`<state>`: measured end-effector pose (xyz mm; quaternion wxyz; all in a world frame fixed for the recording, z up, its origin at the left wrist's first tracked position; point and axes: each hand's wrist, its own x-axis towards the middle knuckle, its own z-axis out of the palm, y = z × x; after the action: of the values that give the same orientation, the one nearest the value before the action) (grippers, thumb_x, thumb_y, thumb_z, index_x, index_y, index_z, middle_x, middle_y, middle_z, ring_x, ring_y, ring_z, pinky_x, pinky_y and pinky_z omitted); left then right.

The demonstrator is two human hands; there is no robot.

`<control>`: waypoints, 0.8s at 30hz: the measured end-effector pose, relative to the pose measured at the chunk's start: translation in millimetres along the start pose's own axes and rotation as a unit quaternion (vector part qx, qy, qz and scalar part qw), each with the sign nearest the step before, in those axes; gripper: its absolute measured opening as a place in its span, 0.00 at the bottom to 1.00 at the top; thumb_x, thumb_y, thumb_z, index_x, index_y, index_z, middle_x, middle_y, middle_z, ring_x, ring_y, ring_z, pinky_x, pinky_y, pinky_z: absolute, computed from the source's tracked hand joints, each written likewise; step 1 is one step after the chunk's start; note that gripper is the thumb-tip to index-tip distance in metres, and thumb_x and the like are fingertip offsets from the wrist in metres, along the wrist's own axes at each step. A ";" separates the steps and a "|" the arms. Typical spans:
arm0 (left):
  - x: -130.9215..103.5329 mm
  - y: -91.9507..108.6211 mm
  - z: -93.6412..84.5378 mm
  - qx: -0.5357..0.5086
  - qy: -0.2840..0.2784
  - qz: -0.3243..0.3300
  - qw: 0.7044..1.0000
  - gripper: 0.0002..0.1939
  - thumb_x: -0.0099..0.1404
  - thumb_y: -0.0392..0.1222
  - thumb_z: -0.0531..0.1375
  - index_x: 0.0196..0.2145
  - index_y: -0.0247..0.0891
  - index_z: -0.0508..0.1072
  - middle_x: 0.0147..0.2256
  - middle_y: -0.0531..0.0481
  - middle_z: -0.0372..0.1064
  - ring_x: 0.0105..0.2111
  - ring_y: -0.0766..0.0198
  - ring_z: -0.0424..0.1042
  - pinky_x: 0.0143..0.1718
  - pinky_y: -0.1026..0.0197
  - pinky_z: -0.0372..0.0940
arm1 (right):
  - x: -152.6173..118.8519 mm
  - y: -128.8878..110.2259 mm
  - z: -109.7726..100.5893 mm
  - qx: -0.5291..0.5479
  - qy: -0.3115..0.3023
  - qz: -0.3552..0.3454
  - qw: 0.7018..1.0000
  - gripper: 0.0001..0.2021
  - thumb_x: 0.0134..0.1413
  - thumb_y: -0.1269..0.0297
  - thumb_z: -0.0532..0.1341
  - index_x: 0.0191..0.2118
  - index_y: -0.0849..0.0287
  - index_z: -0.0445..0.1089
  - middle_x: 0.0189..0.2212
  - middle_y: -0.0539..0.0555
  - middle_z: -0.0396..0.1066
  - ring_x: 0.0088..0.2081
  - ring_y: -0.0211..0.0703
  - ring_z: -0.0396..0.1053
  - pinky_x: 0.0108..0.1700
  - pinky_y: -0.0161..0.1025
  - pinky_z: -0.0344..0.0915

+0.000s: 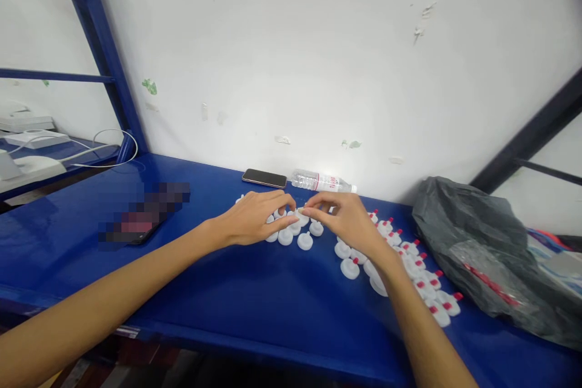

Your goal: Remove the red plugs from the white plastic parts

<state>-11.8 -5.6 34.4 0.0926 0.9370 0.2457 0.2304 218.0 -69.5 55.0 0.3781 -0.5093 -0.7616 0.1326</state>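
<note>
My left hand (pixel 257 217) hovers over a cluster of white round plastic nozzle caps (pixel 285 236), its thumb and forefinger apart with nothing seen between them. Facing it, my right hand (pixel 350 221) pinches a white nozzle cap (pixel 302 218) between thumb and forefinger. The caps under my hands show bare white spouts, and my fingers hide some of them. By my right wrist lie several caps with red tips (pixel 350 268), and more of these red-tipped caps (pixel 414 264) run in rows to the right of my forearm.
On the blue table (pixel 254 303) a phone (pixel 264 178) and a clear plastic bottle (pixel 322 182) lie along the wall. A pixelated dark object (pixel 148 218) is on the left. At right sits a dark plastic bag (pixel 468 236), with a clear bag of red pieces (pixel 493 282) on it.
</note>
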 end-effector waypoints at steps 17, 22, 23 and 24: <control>6.8 4.1 -5.8 -0.193 0.144 -0.128 0.962 0.13 0.72 0.53 0.59 0.40 0.40 0.70 0.28 0.55 0.74 0.19 0.66 0.72 0.24 0.63 0.62 | -3.5 -6.1 29.3 0.014 0.046 -0.032 0.998 0.32 0.57 0.49 0.69 0.65 0.47 0.63 0.54 0.55 0.73 0.37 0.43 0.73 0.32 0.38 0.71; 5.0 13.6 -5.1 -0.277 0.135 -0.139 0.941 0.15 0.70 0.55 0.60 0.38 0.40 0.67 0.30 0.55 0.76 0.18 0.65 0.75 0.22 0.64 0.65 | -3.5 -2.9 35.9 -0.058 0.030 -0.046 0.997 0.25 0.63 0.49 0.65 0.63 0.48 0.67 0.53 0.55 0.75 0.36 0.43 0.75 0.37 0.41 0.71; 4.2 14.8 -4.9 -0.277 0.126 -0.137 0.943 0.15 0.71 0.55 0.59 0.37 0.40 0.67 0.30 0.55 0.76 0.18 0.65 0.74 0.21 0.64 0.64 | -3.7 -2.8 36.8 -0.072 0.032 -0.052 0.996 0.23 0.65 0.50 0.63 0.62 0.48 0.68 0.51 0.54 0.76 0.36 0.43 0.75 0.37 0.41 0.71; 3.4 15.4 -4.7 -0.267 0.114 -0.133 0.948 0.15 0.72 0.55 0.58 0.37 0.40 0.66 0.28 0.56 0.75 0.18 0.65 0.74 0.22 0.64 0.64 | -3.9 -2.9 37.4 -0.086 0.033 -0.056 0.994 0.20 0.66 0.51 0.62 0.60 0.49 0.69 0.48 0.53 0.77 0.35 0.43 0.75 0.37 0.40 0.70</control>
<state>-4.9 -16.9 44.3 0.3404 0.8042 0.3066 0.3787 190.2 -67.3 29.6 0.3648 -0.5005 -0.7846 0.0282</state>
